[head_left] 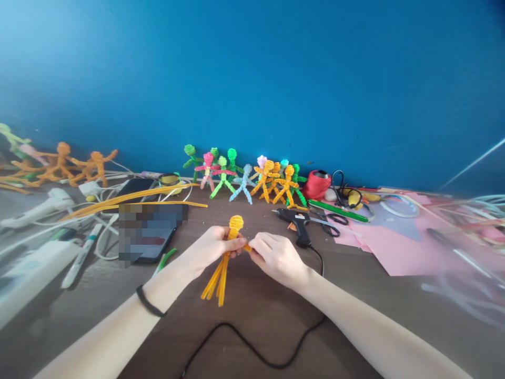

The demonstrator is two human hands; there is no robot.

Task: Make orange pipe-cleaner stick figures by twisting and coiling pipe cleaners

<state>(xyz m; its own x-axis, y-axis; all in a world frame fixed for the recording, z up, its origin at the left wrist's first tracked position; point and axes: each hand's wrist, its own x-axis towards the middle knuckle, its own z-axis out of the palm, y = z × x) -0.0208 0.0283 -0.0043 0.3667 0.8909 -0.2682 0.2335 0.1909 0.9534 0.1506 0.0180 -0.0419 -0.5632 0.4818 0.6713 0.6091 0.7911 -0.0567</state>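
phone screen: pixelated | pipe-cleaner figure middle: hidden by fingers | right-edge clutter: blurred

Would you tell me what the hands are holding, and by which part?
An orange pipe-cleaner figure: the left hand holds its body just below the coiled head; the right hand pinches a short end at its side.

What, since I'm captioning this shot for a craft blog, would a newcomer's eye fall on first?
The half-made orange pipe-cleaner figure at centre, pinched between the left hand and the right hand above the brown table. Behind it, a row of bright pipe-cleaner stick figures in green, pink, blue and orange stands along the blue wall. A black glue gun lies right of the hands.
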